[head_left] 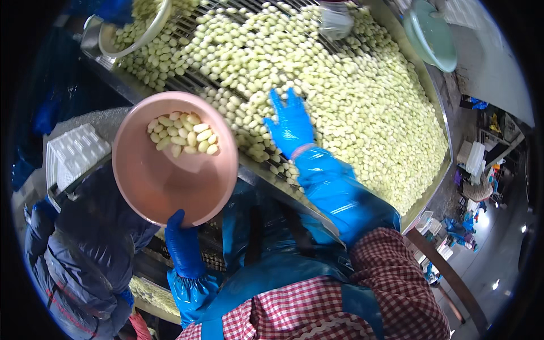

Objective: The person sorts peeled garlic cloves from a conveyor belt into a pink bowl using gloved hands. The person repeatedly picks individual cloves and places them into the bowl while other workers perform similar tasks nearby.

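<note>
My left hand (182, 246), in a blue glove, grips the lower rim of a pink basin (147, 181), which holds several pale cream oval pieces (181, 133) in its upper part. My right hand (290, 126), also gloved in blue with a blue sleeve cover, lies spread on a large mass of pale green oval pieces (385, 107), which look like nuts or beans. Its fingers are apart, touching the pieces. These rest on a slatted metal tray (437, 184) with raised edges; dark slats show between the pieces at the upper left and middle.
A white bowl (144, 39) sits at the tray's upper left; a green basin (433, 37) is beyond its upper right. A person (85, 255) in a dark padded jacket is close at my left, beside a white crate (79, 153). A gloved co-worker's hand (334, 20) shows at the top.
</note>
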### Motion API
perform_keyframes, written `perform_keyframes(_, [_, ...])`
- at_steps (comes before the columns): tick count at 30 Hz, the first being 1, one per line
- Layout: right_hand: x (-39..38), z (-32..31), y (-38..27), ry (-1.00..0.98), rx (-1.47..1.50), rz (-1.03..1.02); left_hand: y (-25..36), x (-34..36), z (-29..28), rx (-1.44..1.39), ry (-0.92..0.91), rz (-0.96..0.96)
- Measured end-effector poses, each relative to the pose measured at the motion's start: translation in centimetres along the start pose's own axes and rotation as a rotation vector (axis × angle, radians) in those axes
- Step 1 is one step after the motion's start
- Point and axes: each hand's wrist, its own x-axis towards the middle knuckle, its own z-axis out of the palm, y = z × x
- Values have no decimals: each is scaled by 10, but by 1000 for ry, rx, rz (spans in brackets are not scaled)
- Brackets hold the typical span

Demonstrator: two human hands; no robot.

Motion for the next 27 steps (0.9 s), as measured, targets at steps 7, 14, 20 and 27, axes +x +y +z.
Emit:
perform_keyframes(7, [-32,-16,7,-44,56,-35,0,-3,1,-9,-59,-1])
perform_keyframes(14, [-107,-42,45,-496,35,-38,-2,-4,12,71,-92,26])
perform_keyframes(20, [-49,-48,152,348,-6,225,-6,1,10,78,-88,16])
perform_keyframes(27, [-33,-32,192,143,82,321,-5,-2,10,67,-71,0])
